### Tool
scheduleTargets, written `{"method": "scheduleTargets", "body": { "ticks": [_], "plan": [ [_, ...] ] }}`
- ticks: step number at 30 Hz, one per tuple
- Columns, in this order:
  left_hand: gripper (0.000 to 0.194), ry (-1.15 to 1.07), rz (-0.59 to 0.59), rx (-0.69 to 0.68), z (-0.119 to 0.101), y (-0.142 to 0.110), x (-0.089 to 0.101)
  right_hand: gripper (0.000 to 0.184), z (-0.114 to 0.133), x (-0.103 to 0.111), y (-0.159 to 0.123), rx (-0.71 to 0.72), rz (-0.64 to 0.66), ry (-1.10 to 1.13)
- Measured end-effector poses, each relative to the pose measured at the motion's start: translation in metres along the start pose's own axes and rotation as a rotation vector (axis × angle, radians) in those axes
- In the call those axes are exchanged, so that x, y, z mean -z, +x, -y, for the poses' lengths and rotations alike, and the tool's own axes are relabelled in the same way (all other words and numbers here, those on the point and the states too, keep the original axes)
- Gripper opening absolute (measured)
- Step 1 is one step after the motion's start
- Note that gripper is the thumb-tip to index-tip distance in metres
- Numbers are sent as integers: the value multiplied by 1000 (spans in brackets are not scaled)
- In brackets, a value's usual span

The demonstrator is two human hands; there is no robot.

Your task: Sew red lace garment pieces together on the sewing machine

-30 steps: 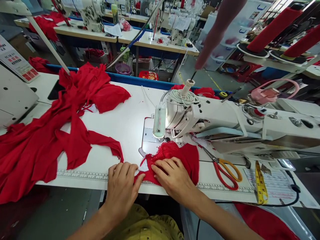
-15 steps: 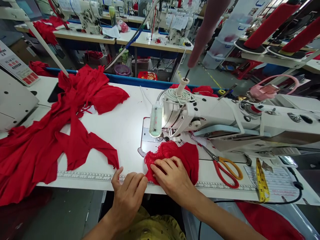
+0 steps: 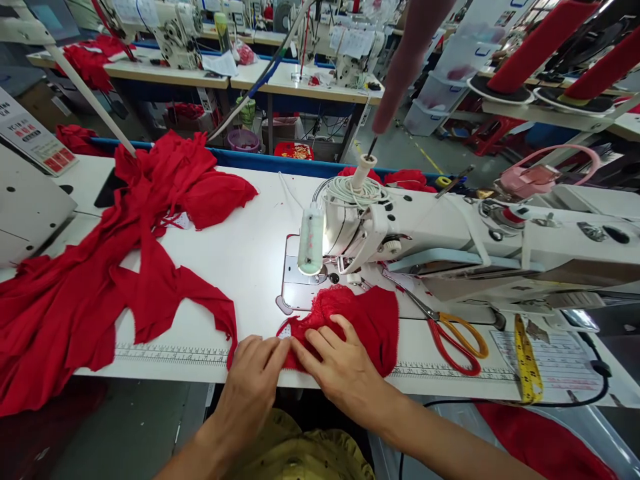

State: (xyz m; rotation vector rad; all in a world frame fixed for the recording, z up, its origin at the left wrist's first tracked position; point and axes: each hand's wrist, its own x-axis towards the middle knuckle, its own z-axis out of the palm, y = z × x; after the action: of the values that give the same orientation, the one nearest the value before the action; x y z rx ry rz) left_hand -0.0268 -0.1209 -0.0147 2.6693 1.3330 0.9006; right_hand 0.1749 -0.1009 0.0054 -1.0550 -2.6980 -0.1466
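Note:
A small red fabric piece with a lace edge (image 3: pixel 363 317) lies on the white table (image 3: pixel 255 247) in front of the sewing machine (image 3: pixel 450 243). My right hand (image 3: pixel 343 367) lies flat on its near part, fingers stretched out and pressing it down. My left hand (image 3: pixel 253 383) rests at the table's front edge, its fingertips touching the fabric's left corner next to the right hand's fingers. Neither hand lifts the piece.
Red-handled scissors (image 3: pixel 453 333) lie right of the fabric, a yellow tape measure (image 3: pixel 525 360) further right. A big heap of red cloth (image 3: pixel 100 267) covers the table's left. Another person's arm (image 3: pixel 405 60) reaches in above the machine. More sewing tables stand behind.
My left hand has slid right along the table edge to the fabric's left corner. My right hand has shifted slightly and still presses the piece, which has been flattened a little.

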Motion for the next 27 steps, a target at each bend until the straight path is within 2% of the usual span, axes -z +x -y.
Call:
{"method": "scheduleTargets", "body": {
  "ticks": [3, 6, 15, 19, 23, 27],
  "plan": [
    [28, -35, 52, 161, 2, -3, -4, 36, -2, -3, -3, -54, -6, 44],
    [24, -37, 60, 210, 2, -3, -5, 32, -5, -5, -6, -95, -42, 73],
    [26, 18, 56, 170, 6, -5, -6, 20, -7, 1, -3, -177, -20, 109],
    [26, 11, 53, 172, 6, -3, -6, 22, -4, 6, 5, -167, -93, 183],
    [29, 7, 43, 151, 6, -3, -4, 14, -1, 1, 7, -93, -66, 204],
    [38, 42, 51, 89, 8, -3, 0, 13, -2, -8, 3, -120, -36, 184]
  ]
}}
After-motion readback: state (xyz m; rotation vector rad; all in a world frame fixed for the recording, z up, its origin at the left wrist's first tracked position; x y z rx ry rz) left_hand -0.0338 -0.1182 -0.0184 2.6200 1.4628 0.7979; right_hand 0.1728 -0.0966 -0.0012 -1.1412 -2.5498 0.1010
